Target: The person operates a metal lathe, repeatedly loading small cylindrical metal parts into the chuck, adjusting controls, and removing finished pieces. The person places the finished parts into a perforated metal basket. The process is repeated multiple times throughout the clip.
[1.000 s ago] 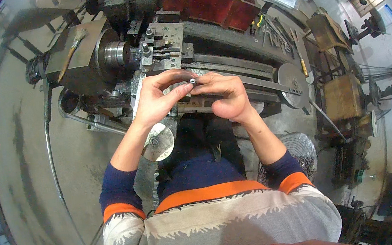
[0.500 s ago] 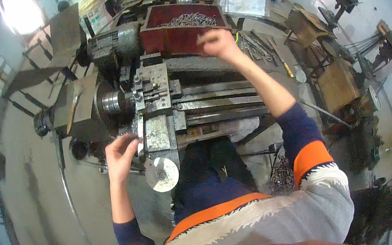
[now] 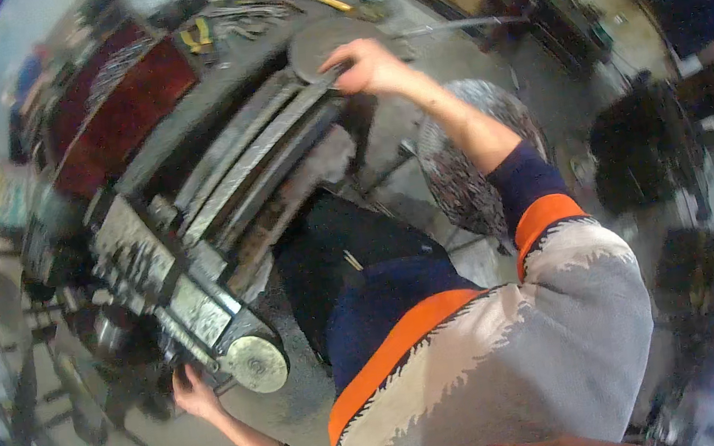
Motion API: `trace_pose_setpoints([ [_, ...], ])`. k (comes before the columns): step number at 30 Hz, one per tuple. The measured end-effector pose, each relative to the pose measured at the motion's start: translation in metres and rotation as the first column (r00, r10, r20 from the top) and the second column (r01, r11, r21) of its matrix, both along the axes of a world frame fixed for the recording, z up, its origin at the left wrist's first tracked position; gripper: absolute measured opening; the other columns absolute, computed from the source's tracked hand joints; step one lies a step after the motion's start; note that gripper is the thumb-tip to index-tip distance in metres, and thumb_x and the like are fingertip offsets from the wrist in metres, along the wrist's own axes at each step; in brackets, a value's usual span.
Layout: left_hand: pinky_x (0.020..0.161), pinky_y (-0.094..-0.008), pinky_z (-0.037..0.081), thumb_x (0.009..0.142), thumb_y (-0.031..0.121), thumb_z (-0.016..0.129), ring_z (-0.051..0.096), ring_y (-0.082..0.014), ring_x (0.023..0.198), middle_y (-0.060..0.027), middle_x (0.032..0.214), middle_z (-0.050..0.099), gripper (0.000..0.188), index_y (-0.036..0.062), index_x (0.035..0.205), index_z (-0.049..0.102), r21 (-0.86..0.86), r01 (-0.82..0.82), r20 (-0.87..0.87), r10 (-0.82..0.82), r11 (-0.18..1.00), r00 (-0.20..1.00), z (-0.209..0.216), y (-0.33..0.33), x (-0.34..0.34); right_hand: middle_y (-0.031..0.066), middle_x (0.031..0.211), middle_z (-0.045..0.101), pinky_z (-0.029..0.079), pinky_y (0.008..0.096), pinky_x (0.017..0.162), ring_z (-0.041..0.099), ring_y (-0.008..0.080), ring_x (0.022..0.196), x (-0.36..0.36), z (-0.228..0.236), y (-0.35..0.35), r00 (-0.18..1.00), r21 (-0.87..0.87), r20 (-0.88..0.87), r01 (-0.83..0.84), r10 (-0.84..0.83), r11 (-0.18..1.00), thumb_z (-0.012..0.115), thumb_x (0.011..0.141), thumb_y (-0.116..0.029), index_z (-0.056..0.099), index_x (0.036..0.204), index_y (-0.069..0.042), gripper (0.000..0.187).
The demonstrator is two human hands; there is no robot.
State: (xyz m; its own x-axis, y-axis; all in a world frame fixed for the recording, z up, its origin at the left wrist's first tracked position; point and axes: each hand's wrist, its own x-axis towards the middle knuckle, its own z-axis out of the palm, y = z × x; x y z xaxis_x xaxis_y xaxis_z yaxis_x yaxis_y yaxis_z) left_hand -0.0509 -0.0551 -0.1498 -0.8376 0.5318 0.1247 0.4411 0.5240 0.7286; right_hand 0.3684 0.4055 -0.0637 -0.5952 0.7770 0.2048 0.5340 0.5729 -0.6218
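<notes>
Two hands work at opposite ends of a lathe (image 3: 218, 196). Right hand (image 3: 368, 68), at 12 o'clock, curls its fingers onto the edge of a grey round disc (image 3: 320, 45) (grasp partly hidden). Left hand (image 3: 192, 394), at 7 o'clock, rests open-fingered against the machine just beside a pale round dial (image 3: 256, 363).

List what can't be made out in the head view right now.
- Left hand: fingertips hidden behind the lathe carriage; grip unclear.
- Right hand: motion-blurred at the round plate; whether it holds anything, cannot tell.
- Tools on the bench: blurred, too small.
- Red tray: contents smeared.
</notes>
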Motion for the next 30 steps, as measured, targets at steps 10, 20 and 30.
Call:
trace_pose_setpoints([
  [10,0.068,-0.0286,0.050,0.083,0.006,0.056,0.061,-0.0192,0.082,-0.0149,0.100,0.062,0.029,-0.0079,0.108,0.056,0.032,-0.033,0.050,0.032,0.999,0.998,-0.009,-0.006,-0.012,0.0139,0.094,0.064,0.047,0.0358,0.078,0.060,0.0302,0.089,0.232,-0.145,-0.054,0.712,-0.053,0.630,0.436,-0.309,0.898,0.060,0.058,-0.018,0.068,0.085,-0.007,0.030],
  [20,0.075,-0.0287,0.050,0.081,0.004,0.052,0.061,-0.0215,0.086,-0.0168,0.100,0.063,0.030,-0.0104,0.107,0.055,0.064,0.043,0.022,-0.045,0.997,0.999,-0.016,-0.014,-0.019,0.0180,0.083,0.063,0.048,0.0422,0.071,0.060,0.0334,0.079,0.206,-0.159,-0.067,0.693,-0.148,0.720,0.208,-0.039,0.967,0.063,0.059,-0.021,0.065,0.078,-0.003,0.026],
  [30,0.075,-0.0272,0.048,0.082,0.006,0.051,0.061,-0.0186,0.085,-0.0143,0.099,0.063,0.029,-0.0093,0.106,0.056,-0.036,0.030,0.011,-0.029,0.999,1.000,-0.005,-0.005,-0.010,0.0176,0.077,0.064,0.050,0.0427,0.067,0.062,0.0330,0.074,0.193,-0.150,-0.070,0.640,-0.034,0.763,0.187,-0.096,0.982,0.064,0.061,-0.023,0.066,0.070,-0.002,0.023],
])
